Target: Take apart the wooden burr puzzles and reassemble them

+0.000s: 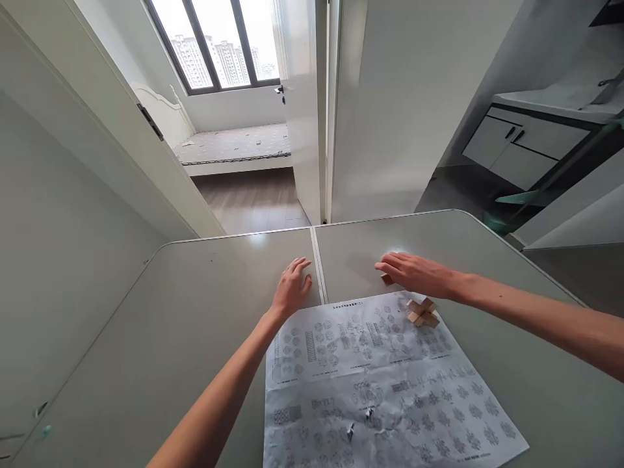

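Note:
My left hand [292, 285] rests on the table just beyond the sheet's top left corner, thumb and fingers apart, holding nothing. Beyond the sheet's top edge, my right hand [403, 270] curls down over a small wooden block [387, 279], most of which is hidden under the fingers. Close to the right wrist, several flat wooden pieces [422, 312] lie crossed over one another on the sheet's upper right part. The large creased paper sheet [336, 380] carries rows of small printed diagrams and has two small tears in its lower half.
The grey table [219, 312] has rounded far corners and a pale seam [317, 260] running across its middle. Past it stand an open white door [302, 117], a bed [234, 143] under a window, and at right a white cabinet [526, 140].

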A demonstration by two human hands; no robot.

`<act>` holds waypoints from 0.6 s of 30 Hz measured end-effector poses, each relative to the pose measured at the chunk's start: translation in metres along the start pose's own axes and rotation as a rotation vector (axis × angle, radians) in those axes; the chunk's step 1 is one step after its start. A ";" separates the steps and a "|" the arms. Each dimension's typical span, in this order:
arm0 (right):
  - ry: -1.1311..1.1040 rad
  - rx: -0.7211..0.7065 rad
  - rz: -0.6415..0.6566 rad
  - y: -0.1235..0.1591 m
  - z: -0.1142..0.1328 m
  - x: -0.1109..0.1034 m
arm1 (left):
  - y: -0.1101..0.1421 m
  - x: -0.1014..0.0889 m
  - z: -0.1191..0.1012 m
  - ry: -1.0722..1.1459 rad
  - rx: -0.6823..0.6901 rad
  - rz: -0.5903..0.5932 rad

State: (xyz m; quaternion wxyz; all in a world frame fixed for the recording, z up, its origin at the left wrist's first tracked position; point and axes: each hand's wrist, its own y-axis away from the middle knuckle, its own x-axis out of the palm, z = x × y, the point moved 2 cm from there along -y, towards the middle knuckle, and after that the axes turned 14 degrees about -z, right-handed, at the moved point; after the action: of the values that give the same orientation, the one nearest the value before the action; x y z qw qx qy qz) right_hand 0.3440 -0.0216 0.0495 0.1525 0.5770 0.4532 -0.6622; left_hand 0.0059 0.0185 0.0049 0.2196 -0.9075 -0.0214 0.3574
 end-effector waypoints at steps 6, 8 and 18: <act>-0.073 0.077 -0.069 -0.034 0.042 -0.002 | 0.027 -0.006 -0.047 0.341 -0.194 0.015; -0.163 0.151 -0.158 -0.046 0.060 -0.005 | 0.035 -0.006 -0.058 0.453 -0.270 0.070; -0.616 0.612 -0.573 -0.070 0.146 -0.001 | 0.075 -0.018 -0.096 1.068 -0.767 0.428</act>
State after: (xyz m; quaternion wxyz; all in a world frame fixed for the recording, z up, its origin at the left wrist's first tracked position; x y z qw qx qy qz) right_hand 0.2017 -0.0973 0.0690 -0.0845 0.2263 0.3127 -0.9186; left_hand 0.0470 -0.0892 0.0473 -0.2117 -0.9570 0.1446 -0.1358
